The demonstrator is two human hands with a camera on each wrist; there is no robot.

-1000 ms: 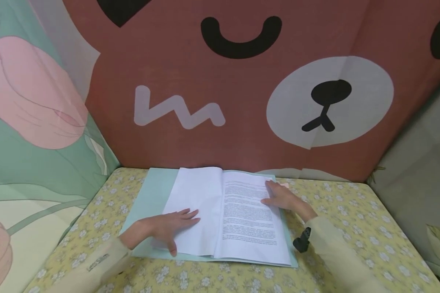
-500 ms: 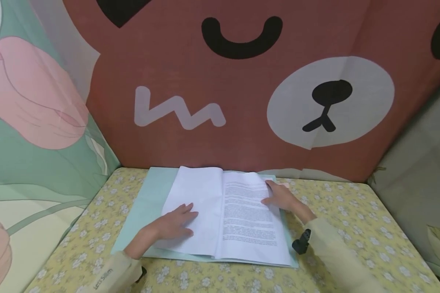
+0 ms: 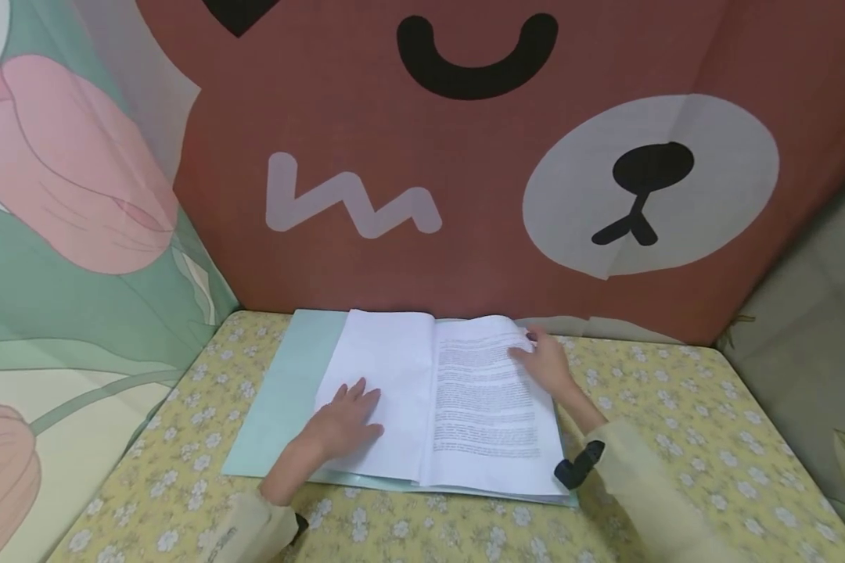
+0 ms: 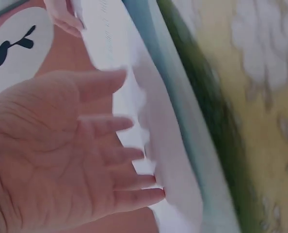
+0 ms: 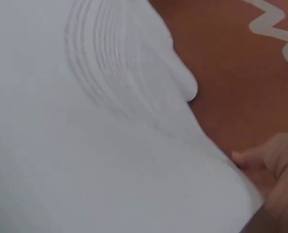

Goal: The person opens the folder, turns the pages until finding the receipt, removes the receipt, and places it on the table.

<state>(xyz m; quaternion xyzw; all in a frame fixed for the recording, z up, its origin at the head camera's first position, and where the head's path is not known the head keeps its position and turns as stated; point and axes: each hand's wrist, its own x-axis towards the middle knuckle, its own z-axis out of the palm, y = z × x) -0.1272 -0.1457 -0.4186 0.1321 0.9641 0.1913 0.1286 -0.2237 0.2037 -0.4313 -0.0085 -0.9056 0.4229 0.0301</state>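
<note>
A light green folder [image 3: 275, 399] lies spread on the table with white sheets inside. Its left page [image 3: 387, 344] is blank; the right page [image 3: 489, 422] carries printed lines. My left hand [image 3: 341, 426] lies over the blank page, fingers spread; in the left wrist view the fingertips of this hand [image 4: 61, 150] reach the paper. At the upper right corner, my right hand [image 3: 551, 366] pinches the printed page between thumb and fingers. That page [image 5: 110, 165] bends upward in the right wrist view, with part of the right hand [image 5: 280, 170] at its edge.
A yellow floral cloth [image 3: 676, 438] covers the table. Directly behind it hangs a brown cloth with a bear face [image 3: 366, 274]. A flower-patterned curtain [image 3: 106, 313] closes off the left side, and a grey one [image 3: 810, 328] the right.
My left hand has slid up and inward on the blank page. My right hand has moved up at the corner, and the printed page's top edge now curves up. The view has shifted slightly.
</note>
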